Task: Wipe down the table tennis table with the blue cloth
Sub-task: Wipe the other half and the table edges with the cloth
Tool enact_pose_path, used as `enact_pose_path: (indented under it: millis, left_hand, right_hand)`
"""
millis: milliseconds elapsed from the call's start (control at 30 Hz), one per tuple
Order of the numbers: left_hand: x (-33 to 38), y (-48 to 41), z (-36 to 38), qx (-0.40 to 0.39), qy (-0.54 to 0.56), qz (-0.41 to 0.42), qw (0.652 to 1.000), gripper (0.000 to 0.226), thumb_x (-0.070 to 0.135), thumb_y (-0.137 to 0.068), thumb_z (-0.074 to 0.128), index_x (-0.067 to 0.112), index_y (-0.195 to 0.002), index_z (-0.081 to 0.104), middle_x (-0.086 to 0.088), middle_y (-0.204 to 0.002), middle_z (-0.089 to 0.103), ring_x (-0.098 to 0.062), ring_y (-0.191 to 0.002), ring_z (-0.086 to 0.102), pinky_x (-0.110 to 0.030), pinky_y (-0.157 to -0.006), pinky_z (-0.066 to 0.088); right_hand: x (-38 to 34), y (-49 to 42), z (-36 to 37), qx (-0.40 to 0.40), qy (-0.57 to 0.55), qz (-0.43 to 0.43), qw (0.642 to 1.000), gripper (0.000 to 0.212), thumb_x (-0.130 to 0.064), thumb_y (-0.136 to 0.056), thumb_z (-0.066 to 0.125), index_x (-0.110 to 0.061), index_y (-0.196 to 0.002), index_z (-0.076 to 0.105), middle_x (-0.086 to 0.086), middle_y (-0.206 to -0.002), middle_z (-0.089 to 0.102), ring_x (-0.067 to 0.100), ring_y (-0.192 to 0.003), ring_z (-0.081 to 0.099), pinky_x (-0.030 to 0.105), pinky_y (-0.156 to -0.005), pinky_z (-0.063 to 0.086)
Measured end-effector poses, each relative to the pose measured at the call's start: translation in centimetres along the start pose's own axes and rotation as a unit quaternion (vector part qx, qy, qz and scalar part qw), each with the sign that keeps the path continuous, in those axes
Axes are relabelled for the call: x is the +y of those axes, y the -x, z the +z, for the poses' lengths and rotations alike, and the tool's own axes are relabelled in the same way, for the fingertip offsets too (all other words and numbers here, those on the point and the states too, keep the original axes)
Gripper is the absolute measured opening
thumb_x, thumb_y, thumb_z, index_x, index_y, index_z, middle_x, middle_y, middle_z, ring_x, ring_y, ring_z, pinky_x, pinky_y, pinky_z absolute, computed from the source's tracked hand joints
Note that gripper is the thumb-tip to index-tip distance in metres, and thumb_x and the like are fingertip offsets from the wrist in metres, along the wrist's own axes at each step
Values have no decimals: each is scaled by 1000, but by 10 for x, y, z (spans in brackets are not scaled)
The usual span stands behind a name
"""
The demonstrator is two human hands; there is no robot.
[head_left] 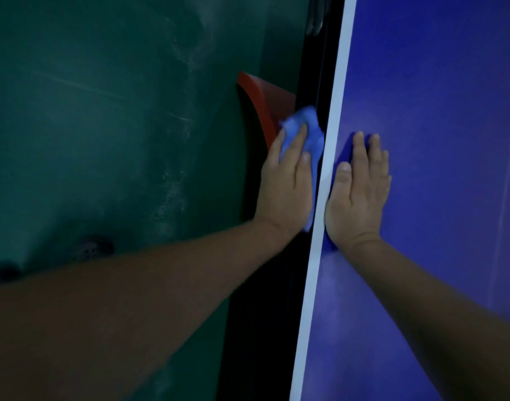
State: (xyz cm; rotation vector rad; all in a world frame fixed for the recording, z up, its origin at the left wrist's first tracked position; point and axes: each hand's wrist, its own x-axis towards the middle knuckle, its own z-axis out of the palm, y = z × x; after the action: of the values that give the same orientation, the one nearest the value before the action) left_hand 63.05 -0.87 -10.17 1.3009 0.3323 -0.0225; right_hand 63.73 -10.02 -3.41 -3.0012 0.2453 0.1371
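Note:
The table tennis table [438, 91] fills the right side, deep blue with a white line [339, 91] along its left edge. My left hand [288, 183] presses the crumpled blue cloth [305, 125] against the dark side edge of the table, fingers lying over the cloth with part of it bunched between them. The cloth shows above the fingers and again below the palm near the wrist. My right hand [360, 192] lies flat on the blue top just right of the white line, fingers straight and together.
A dark green floor [103, 125] with pale scuff marks spreads across the left. A red curved marking [262, 102] lies on the floor beside the table's edge. A dark shoe [91, 248] shows at the lower left.

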Motion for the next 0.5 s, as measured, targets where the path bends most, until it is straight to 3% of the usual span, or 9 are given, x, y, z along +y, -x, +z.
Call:
enact_pose_path:
  millis: [100,200,300,400,500]
  left_hand:
    - [-13,82,-9,-22,-14,-18,999,40,41,-106,29,56,-143,23,4,-166,17,-2,-151,16,-30,-125,16]
    - [-20,130,-19,-68,-32,-80,994,41,55,-101,25,59,-142,19,13,-165,10,6,-150,8,-25,-124,12]
    - [-14,103,-19,-70,-45,-66,994,45,67,-98,18,57,-143,19,7,-166,14,0,-151,13,-28,-125,14]
    - [-7,30,-13,-63,-41,-25,997,53,60,-102,24,40,-151,26,-6,-164,22,-13,-150,24,-29,-124,18]
    - [7,-58,-4,-40,-35,-10,999,53,35,-103,34,21,-154,36,-15,-161,27,-23,-149,27,-21,-120,19]
  right_hand:
    - [-3,3,-1,-3,-11,3,1000,60,-40,-100,20,-30,-159,19,-4,-168,8,17,-155,0,41,-123,-4]
    - [-1,-1,-3,1,-33,2,999,61,-45,-98,26,-24,-155,33,3,-165,21,21,-152,12,36,-122,4]
    - [-1,-33,-20,16,-87,-25,996,59,-47,-93,33,-12,-136,54,10,-139,40,24,-135,35,34,-118,24]
    - [-11,-83,-24,-14,-40,-93,995,53,-39,-103,35,-18,-152,39,10,-161,21,20,-149,18,31,-122,13]
    - [-24,-119,-11,-11,-23,-27,999,57,-44,-107,23,-25,-161,13,0,-169,1,17,-155,-2,42,-125,-3]
